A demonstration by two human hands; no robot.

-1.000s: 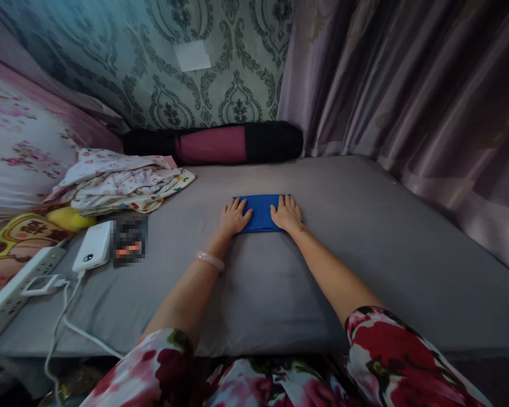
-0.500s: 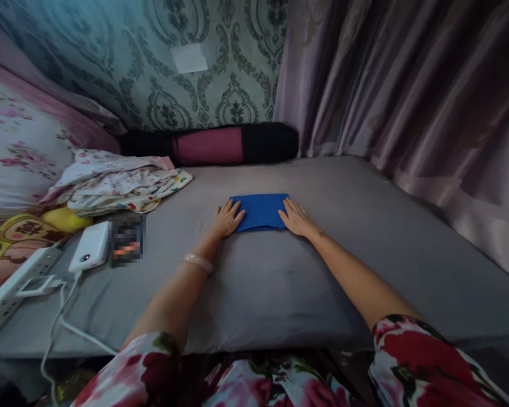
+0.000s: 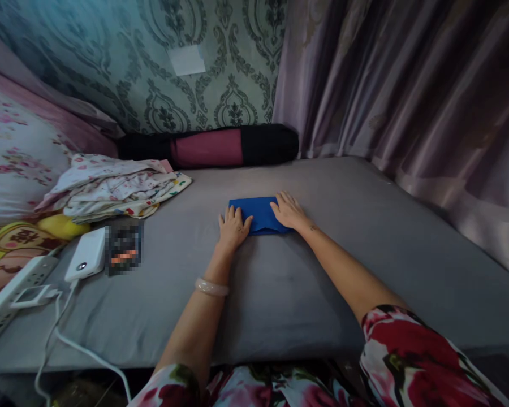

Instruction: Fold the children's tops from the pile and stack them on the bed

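Note:
A folded blue cloth (image 3: 258, 212) lies flat on the grey mattress (image 3: 365, 249), near its middle. My left hand (image 3: 233, 227) rests at the cloth's near left corner, fingers stretched out flat and touching its edge. My right hand (image 3: 288, 210) lies palm down on the cloth's right end, fingers extended and covering that side. Neither hand grips anything. A pale bangle (image 3: 211, 286) sits on my left wrist.
A pile of folded patterned clothes (image 3: 119, 185) lies at the left. A white power bank (image 3: 86, 260), a blurred small item (image 3: 124, 245), a power strip (image 3: 8, 294) and a cable (image 3: 80, 350) sit at the near left. A black-and-maroon roll (image 3: 220, 146) lines the wall; curtains (image 3: 407, 96) hang at right.
My right hand slid from beside the cloth's right edge onto its right end. My left hand shifted slightly nearer along the left corner. The cloth looks a little narrower.

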